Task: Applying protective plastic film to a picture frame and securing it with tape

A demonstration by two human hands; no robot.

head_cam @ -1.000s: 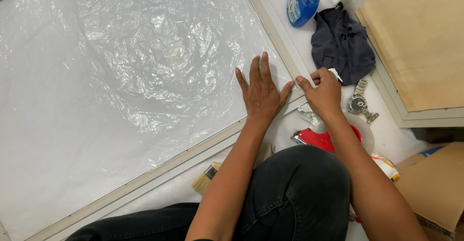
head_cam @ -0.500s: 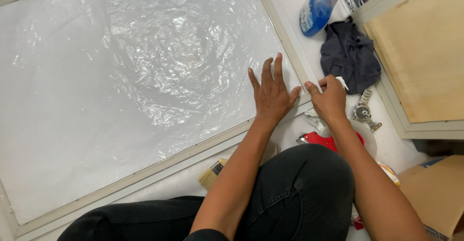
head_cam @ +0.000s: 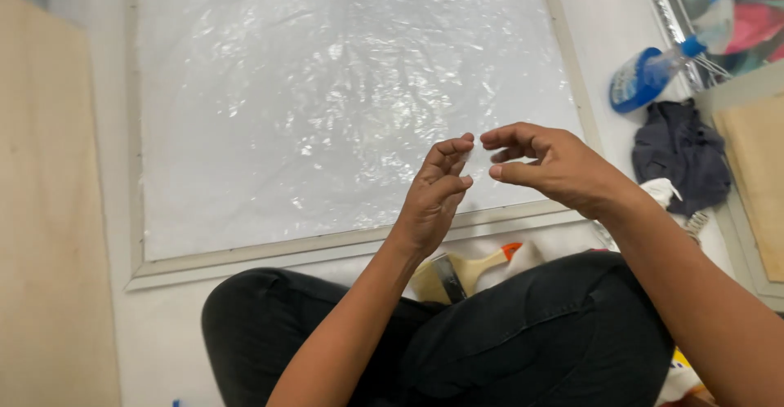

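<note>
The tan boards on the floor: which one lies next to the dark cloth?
The tan board on the right, partly cut off by the picture edge. The dark cloth lies against its left side. The other tan board lies far left, beyond the plastic-covered frame.

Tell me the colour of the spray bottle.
Blue, with a white sprayer; the spray bottle shows in the head view.

Single head-worn view, looking steeply down from above the lap. Near: both raised hands, left hand (head_cam: 437,191) and right hand (head_cam: 555,166), close under the lens. Beyond: plastic-covered frame (head_cam: 343,248) on the floor, reaching far. Spray bottle (head_cam: 645,76) at far right, board (head_cam: 49,235) along left.
</note>
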